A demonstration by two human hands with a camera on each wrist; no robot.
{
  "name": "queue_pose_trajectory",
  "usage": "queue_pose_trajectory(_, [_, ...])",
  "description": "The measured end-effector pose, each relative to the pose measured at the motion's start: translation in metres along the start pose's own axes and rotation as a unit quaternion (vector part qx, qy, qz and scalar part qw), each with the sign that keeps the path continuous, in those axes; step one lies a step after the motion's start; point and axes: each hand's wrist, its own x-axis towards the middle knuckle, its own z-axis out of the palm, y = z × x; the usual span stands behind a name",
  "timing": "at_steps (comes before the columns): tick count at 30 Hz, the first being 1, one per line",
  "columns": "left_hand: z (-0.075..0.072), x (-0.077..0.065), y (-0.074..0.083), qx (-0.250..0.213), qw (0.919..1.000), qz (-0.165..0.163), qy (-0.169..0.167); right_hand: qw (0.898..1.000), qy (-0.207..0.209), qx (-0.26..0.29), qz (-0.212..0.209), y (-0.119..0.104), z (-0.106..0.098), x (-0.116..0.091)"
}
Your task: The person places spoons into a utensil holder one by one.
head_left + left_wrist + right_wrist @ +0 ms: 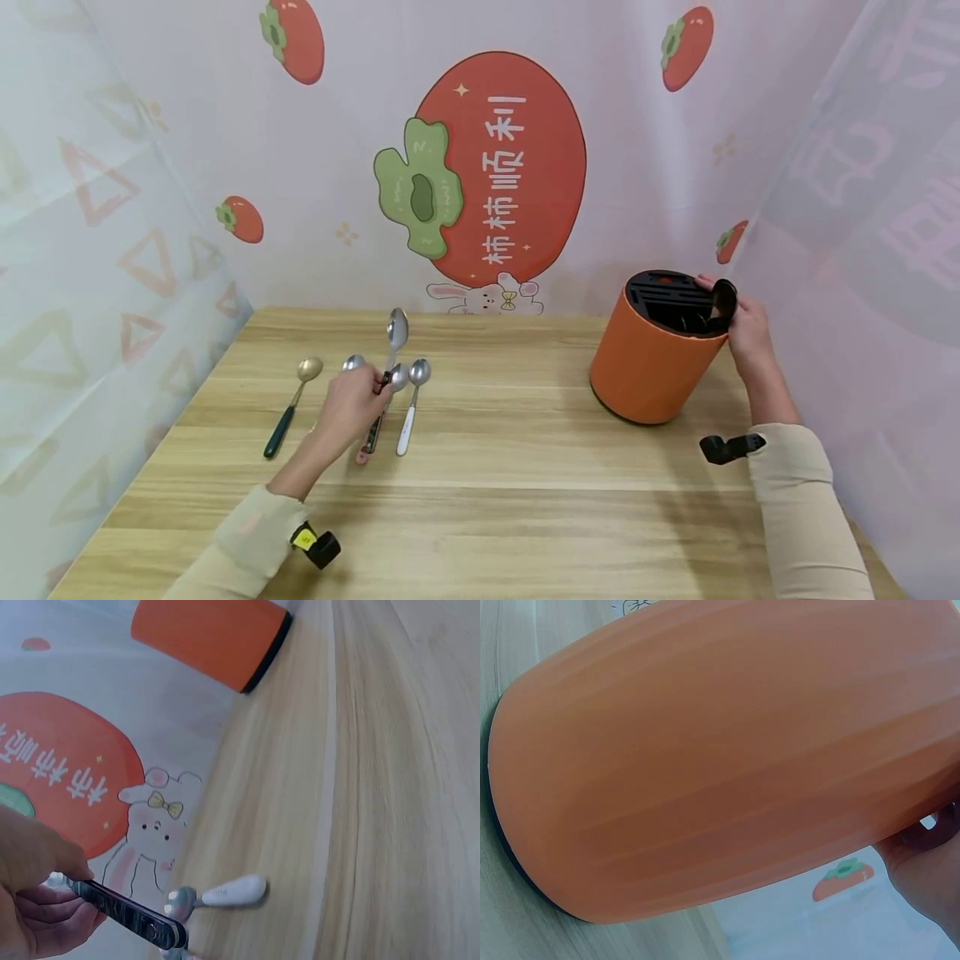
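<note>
My left hand (351,407) pinches a metal spoon (397,329) between thumb and fingers, its bowl pointing up and away. In the left wrist view the spoon's black handle (127,913) juts from the grip. Beneath and around this hand lie several more spoons, among them a white-handled spoon (411,408) and a green-handled spoon (291,408). On the right, my right hand (752,337) grips the upper edge of an orange knife holder (652,367), whose black top is slotted. A dark, curved, loop-like piece (723,300) stands at its rim beside that hand.
The wooden table (510,517) meets a printed cloth backdrop (600,167) behind and at both sides. The knife holder stands near the back right, tilted in the head view. A small black camera is strapped to each sleeve.
</note>
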Motion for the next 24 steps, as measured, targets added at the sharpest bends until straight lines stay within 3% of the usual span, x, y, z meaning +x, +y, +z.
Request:
queue_pose_trajectory(9, [0.011, 0.006, 0.032, -0.042, 0.9980, 0.027, 0.040, 1.000, -0.008, -0.006, 0.017, 0.002, -0.001, -0.001])
queue_pose_trajectory(15, [0.017, 0.011, 0.056, -0.083, 0.9946, 0.037, 0.049, 0.999, -0.016, -0.024, 0.018, 0.007, -0.004, 0.001])
queue_pose_trajectory(24, [0.026, 0.023, 0.099, -0.168, 0.9828, 0.061, 0.046, 1.000, 0.000, 0.015, -0.007, 0.006, -0.002, 0.002])
